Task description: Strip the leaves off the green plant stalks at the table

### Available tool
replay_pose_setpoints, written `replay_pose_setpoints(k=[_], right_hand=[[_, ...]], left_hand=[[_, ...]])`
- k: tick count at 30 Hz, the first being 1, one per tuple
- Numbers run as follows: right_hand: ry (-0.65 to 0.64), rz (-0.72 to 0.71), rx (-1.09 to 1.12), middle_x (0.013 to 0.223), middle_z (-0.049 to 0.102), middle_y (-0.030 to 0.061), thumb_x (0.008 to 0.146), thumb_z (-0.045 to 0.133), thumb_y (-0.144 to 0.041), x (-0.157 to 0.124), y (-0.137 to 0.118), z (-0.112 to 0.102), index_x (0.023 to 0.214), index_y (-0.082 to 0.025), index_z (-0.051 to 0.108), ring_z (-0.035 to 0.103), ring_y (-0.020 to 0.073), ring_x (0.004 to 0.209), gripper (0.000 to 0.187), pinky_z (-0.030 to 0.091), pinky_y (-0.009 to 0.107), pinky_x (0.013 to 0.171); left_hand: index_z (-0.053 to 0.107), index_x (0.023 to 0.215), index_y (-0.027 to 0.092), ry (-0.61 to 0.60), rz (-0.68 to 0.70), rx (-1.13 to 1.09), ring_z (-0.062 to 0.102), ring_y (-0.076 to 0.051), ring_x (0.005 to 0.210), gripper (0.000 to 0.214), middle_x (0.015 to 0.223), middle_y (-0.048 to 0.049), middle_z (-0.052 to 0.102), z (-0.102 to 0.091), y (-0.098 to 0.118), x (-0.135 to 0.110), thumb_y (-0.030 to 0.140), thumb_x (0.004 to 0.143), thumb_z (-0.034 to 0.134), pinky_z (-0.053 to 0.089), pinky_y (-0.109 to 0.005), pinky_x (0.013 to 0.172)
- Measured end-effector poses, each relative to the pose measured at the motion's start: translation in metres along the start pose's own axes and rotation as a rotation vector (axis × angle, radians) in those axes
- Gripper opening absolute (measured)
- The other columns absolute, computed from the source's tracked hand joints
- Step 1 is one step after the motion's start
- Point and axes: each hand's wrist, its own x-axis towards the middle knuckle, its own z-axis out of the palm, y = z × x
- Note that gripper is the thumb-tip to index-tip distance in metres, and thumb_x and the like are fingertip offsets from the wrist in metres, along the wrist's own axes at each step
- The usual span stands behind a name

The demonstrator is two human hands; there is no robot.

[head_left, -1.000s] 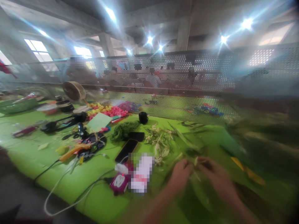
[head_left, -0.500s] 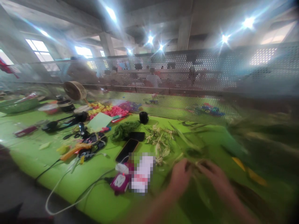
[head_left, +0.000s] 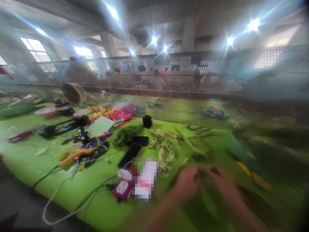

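Low at the right of the head view, my left hand (head_left: 186, 183) and my right hand (head_left: 223, 182) face each other over the green table, a small gap between them. Both are closed, fingertips pinched. Between them runs a thin strip that looks like corn husk (head_left: 208, 199), its pale green length hanging below the fingers. Blur hides its upper end and the fingertips' exact hold. Just beyond my left hand lies a loose pile of pale dried husk pieces (head_left: 164, 145). A long green leaf strip (head_left: 189, 141) stretches behind my hands.
Left of my hands are phones (head_left: 130, 155), a purple power bank (head_left: 123, 188) with cables, green yarn (head_left: 126, 134) and an orange-handled glue gun (head_left: 74, 157). A large bag (head_left: 270, 154) is at right. A perforated metal screen (head_left: 169, 77) stands behind.
The whole view has shifted slightly, so things on the table sit a little further left. My hands stay together at the strip, with only small finger movement.
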Motion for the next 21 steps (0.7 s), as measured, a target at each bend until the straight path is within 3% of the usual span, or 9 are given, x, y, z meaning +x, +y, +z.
replay_pose_setpoints(k=[3, 8, 14, 18, 21], right_hand=[[-0.018, -0.051, -0.058, 0.073, 0.073, 0.0043, 0.069, 0.062, -0.041, 0.003, 0.002, -0.003, 0.068, -0.021, 0.067, 0.067, 0.0238, 0.068, 0.020, 0.049, 0.031, 0.059], [0.029, -0.186, -0.246, 0.071, 0.073, 0.0034, 0.066, 0.066, -0.045, 0.009, 0.003, -0.007, 0.069, -0.022, 0.069, 0.067, 0.0244, 0.073, 0.023, 0.050, 0.028, 0.063], [-0.113, -0.224, -0.191, 0.084, 0.074, 0.0047, 0.074, 0.060, -0.051, 0.010, 0.014, 0.000, 0.084, -0.021, 0.071, 0.067, 0.0232, 0.079, 0.034, 0.051, 0.031, 0.069], [-0.145, -0.275, -0.225, 0.078, 0.073, 0.0038, 0.076, 0.057, -0.047, 0.010, 0.021, 0.006, 0.078, -0.021, 0.070, 0.065, 0.0220, 0.074, 0.030, 0.050, 0.030, 0.068], [-0.156, -0.308, -0.271, 0.077, 0.071, 0.0033, 0.078, 0.055, -0.044, 0.012, 0.026, 0.009, 0.077, -0.020, 0.067, 0.064, 0.0205, 0.071, 0.027, 0.049, 0.030, 0.067]], left_hand=[[0.067, 0.093, 0.017, 0.001, -0.055, -0.094, 0.059, -0.019, 0.080, 0.020, 0.089, -0.0064, 0.068, 0.001, -0.004, 0.001, 0.014, 0.079, 0.053, 0.044, -0.029, 0.075], [0.068, 0.087, 0.015, -0.001, -0.258, -0.452, 0.057, -0.016, 0.074, 0.016, 0.081, -0.0045, 0.067, 0.001, -0.002, 0.004, 0.025, 0.079, 0.059, 0.043, -0.027, 0.071], [0.064, 0.073, 0.014, 0.213, -0.432, -0.826, 0.053, -0.011, 0.065, 0.019, 0.066, 0.0002, 0.060, -0.002, 0.004, 0.006, 0.029, 0.066, 0.073, 0.041, -0.024, 0.068], [0.062, 0.071, 0.014, 0.230, -0.567, -1.093, 0.054, -0.011, 0.060, 0.036, 0.066, -0.0007, 0.062, -0.001, 0.005, 0.005, 0.036, 0.052, 0.084, 0.043, -0.025, 0.064], [0.060, 0.068, 0.014, 0.264, -0.589, -1.156, 0.055, -0.012, 0.056, 0.038, 0.062, -0.0005, 0.061, 0.001, 0.005, 0.005, 0.034, 0.049, 0.086, 0.043, -0.025, 0.061]])
